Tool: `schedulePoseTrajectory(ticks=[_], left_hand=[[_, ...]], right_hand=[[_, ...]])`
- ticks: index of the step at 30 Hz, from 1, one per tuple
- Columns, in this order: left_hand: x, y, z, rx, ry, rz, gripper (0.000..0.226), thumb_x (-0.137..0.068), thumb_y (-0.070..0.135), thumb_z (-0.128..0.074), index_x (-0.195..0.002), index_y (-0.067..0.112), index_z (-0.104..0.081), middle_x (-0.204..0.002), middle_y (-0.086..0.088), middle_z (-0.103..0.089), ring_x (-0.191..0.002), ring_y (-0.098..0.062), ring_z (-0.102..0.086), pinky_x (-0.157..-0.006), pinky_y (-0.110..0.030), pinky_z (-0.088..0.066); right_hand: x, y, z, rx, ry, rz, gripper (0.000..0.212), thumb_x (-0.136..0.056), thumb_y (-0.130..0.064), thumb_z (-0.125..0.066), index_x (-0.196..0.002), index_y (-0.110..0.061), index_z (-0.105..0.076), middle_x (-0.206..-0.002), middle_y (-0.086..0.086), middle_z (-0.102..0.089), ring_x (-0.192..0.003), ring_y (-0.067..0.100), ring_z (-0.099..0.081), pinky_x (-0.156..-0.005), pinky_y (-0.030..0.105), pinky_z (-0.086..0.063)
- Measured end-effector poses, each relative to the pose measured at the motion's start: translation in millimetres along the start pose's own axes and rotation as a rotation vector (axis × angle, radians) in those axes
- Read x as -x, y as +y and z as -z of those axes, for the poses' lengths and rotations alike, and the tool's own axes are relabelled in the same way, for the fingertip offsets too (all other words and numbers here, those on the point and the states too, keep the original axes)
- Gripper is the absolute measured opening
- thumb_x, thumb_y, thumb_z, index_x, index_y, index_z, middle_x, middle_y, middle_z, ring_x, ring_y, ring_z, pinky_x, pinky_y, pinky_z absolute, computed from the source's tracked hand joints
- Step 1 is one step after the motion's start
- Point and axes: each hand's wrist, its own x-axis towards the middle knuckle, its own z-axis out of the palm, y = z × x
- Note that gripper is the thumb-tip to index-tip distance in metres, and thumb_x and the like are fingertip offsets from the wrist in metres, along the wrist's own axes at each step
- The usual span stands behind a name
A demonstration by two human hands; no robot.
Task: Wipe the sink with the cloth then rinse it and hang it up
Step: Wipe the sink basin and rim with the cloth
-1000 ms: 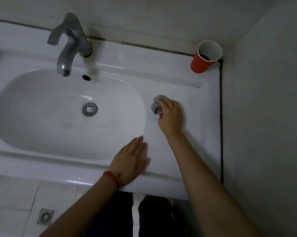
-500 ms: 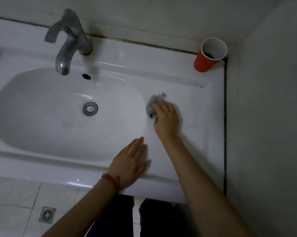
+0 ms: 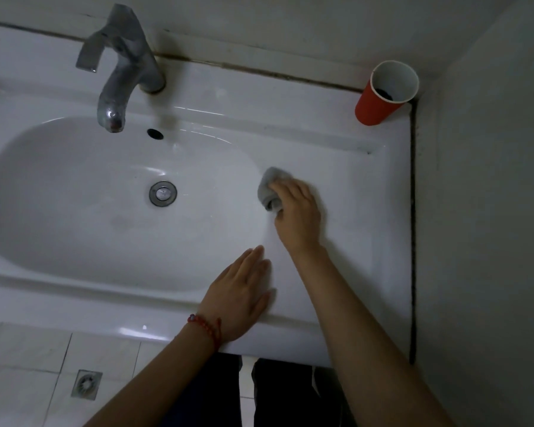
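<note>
While the right hand (image 3: 296, 214) presses down on the flat deck of the sink (image 3: 361, 192), its fingers (image 3: 285, 188) are curled tight around a bunched grey cloth (image 3: 269, 189), clamping it against the porcelain. Cloth sticks out past the fingertips toward the basin, sitting right at the basin's right-hand lip; part of it is hidden under the palm.

Left hand (image 3: 238, 300) lies flat on the front deck, fingers straight and together, gripping nothing, fingertips pointing at the right wrist and stopping just short of it. Red bead bracelet (image 3: 205, 326) on the left wrist, at the sink's front edge.

Drain plug (image 3: 163, 193) is well left of the cloth-holding fingers, at the basin's centre. Metal faucet (image 3: 121, 69) is up and further left of them, spout over the basin's back wall, overflow hole (image 3: 155, 133) just beside the spout tip. Red paper cup (image 3: 382, 94) stands upright in the back right corner of the deck, well beyond the right fingers, something dark inside, can't tell what.

Floor drain (image 3: 86, 384) shows in the tiles below the left forearm
</note>
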Motion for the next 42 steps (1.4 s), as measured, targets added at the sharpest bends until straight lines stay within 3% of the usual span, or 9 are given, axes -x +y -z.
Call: schedulePoseTrajectory(ticks=[3, 8, 12, 15, 20, 26, 33, 37, 42], left_hand=[[0, -1, 0, 0.011, -0.019, 0.000, 0.065, -0.094, 0.048, -0.014, -0.120, 0.006, -0.057, -0.132, -0.015, -0.055, -0.118, -0.028, -0.056, -0.092, -0.037, -0.049], [0, 0, -1, 0.010, -0.012, -0.004, 0.065, -0.094, 0.048, -0.014, -0.121, 0.006, -0.055, -0.133, -0.015, -0.053, -0.119, -0.028, -0.055, -0.094, -0.037, -0.048], [0, 0, 0, 0.007, -0.012, -0.009, 0.064, -0.094, 0.047, -0.015, -0.120, 0.005, -0.056, -0.132, -0.016, -0.054, -0.118, -0.029, -0.056, -0.094, -0.037, -0.048], [0, -1, 0, 0.012, -0.016, -0.013, 0.064, -0.094, 0.047, -0.017, -0.118, 0.004, -0.058, -0.131, -0.017, -0.055, -0.117, -0.030, -0.057, -0.093, -0.038, -0.049], [0, -2, -3, 0.025, -0.017, -0.010, 0.063, -0.094, 0.047, -0.018, -0.119, 0.005, -0.057, -0.133, -0.017, -0.054, -0.119, -0.031, -0.056, -0.094, -0.038, -0.047], [0, -1, 0, 0.016, -0.024, -0.015, 0.064, -0.094, 0.046, -0.015, -0.118, 0.004, -0.057, -0.130, -0.018, -0.055, -0.116, -0.032, -0.057, -0.093, -0.040, -0.047], [-1, -1, -2, 0.029, -0.039, -0.014, 0.064, -0.095, 0.046, -0.016, -0.118, 0.003, -0.057, -0.130, -0.020, -0.055, -0.116, -0.034, -0.057, -0.092, -0.042, -0.048], [-1, 0, -1, 0.034, -0.038, -0.008, 0.067, -0.095, 0.047, -0.013, -0.117, 0.004, -0.058, -0.130, -0.019, -0.055, -0.116, -0.033, -0.057, -0.091, -0.040, -0.049], [0, -1, -1, 0.035, -0.051, -0.005, 0.067, -0.095, 0.048, -0.012, -0.118, 0.005, -0.057, -0.131, -0.019, -0.055, -0.117, -0.033, -0.056, -0.092, -0.041, -0.048]], right_hand=[[3, 24, 9, 0.097, 0.059, 0.025, 0.046, -0.064, -0.004, -0.040, -0.099, -0.010, -0.069, -0.100, 0.008, -0.073, -0.094, 0.028, -0.067, -0.088, 0.025, -0.042], [-43, 1, -11, 0.018, 0.079, -0.191, 0.044, -0.057, 0.011, -0.065, -0.098, -0.005, -0.069, -0.099, 0.014, -0.072, -0.097, 0.036, -0.064, -0.082, 0.039, -0.054], [-3, 7, -2, 0.008, 0.019, 0.115, 0.047, -0.067, -0.004, -0.037, -0.101, -0.009, -0.069, -0.104, 0.006, -0.072, -0.101, 0.026, -0.064, -0.093, 0.025, -0.042], [5, 40, 13, 0.114, 0.050, 0.225, 0.045, -0.065, -0.001, -0.041, -0.099, -0.009, -0.070, -0.102, 0.006, -0.073, -0.097, 0.026, -0.065, -0.092, 0.026, -0.043], [-46, 66, 18, 0.174, 0.064, -0.142, 0.047, -0.061, 0.014, -0.062, -0.105, -0.002, -0.066, -0.110, 0.018, -0.068, -0.105, 0.037, -0.062, -0.087, 0.040, -0.051], [45, 53, 26, 0.294, 0.148, -0.031, 0.038, -0.069, -0.007, -0.044, -0.097, -0.009, -0.070, -0.101, 0.009, -0.073, -0.096, 0.030, -0.067, -0.083, 0.034, -0.054], [-34, 67, 26, 0.463, 0.082, -0.071, 0.044, -0.039, -0.002, -0.077, -0.081, -0.013, -0.069, -0.081, 0.005, -0.073, -0.073, 0.025, -0.068, -0.066, 0.023, -0.050], [-46, 76, 31, 0.576, -0.012, -0.029, 0.032, -0.048, -0.005, -0.074, -0.077, -0.015, -0.067, -0.074, 0.003, -0.071, -0.067, 0.022, -0.066, -0.061, 0.024, -0.049], [-46, 74, 42, 0.634, -0.037, -0.308, 0.040, -0.033, -0.011, -0.086, -0.067, -0.007, -0.064, -0.055, 0.008, -0.065, -0.054, 0.025, -0.061, -0.051, 0.023, -0.050]])
